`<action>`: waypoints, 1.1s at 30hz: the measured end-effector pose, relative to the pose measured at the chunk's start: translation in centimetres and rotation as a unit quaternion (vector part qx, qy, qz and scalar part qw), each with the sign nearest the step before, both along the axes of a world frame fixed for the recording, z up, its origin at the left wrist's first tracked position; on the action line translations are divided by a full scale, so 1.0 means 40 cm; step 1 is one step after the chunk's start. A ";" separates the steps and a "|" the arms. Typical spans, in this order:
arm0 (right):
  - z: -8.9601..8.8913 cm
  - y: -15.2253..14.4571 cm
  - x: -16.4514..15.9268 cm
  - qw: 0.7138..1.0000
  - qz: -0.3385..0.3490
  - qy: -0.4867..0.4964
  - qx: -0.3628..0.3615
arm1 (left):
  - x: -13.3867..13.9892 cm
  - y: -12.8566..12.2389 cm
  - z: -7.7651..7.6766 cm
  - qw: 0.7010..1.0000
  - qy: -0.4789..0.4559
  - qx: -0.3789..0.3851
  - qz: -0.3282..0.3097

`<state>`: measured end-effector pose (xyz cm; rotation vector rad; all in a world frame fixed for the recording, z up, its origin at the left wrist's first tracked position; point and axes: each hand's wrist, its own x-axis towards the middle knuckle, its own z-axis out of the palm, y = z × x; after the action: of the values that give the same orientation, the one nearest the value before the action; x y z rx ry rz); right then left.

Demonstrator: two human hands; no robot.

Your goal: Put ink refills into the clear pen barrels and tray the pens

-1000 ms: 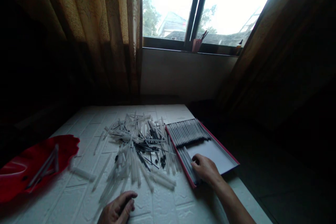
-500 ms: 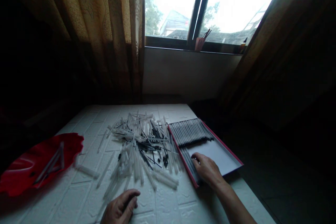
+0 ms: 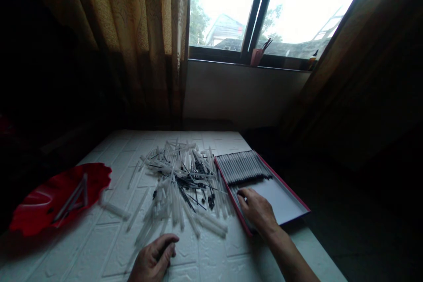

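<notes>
My right hand reaches into a shallow red-edged box, fingers curled over its left side. Whatever they hold, if anything, is hidden. Beneath and beside this hand, slim clear pens lie along the box's left wall, partly covered. A tidy row of clear pens with black ends fills the far part of the box. On the tabletop at the bottom, my left hand rests with fingers loosely curled and thumb drawn in; I see nothing in it. Just beyond it spreads a heap of clear plastic tubes, mixed with thin black rods and small black pieces.
A red scallop-edged dish with a few clear tubes in it stands at the left of the white brick-patterned table. Behind are a curtain and a window, with a pinkish cup of sticks on the sill.
The view has shifted slightly, so the scene sits a little further right. My right hand has moved slightly along the box's left side, away from me. My left hand stays in place.
</notes>
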<state>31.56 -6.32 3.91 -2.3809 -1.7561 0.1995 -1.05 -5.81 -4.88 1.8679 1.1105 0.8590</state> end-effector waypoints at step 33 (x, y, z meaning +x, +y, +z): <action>-0.002 0.043 -0.222 0.983 0.173 -0.040 -0.054 | 0.007 -0.007 -0.026 0.999 -0.005 0.031 0.006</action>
<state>22.69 -4.60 3.84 -2.1595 -2.2444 0.2523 -0.77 -6.11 -5.94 1.9076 1.1026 0.9182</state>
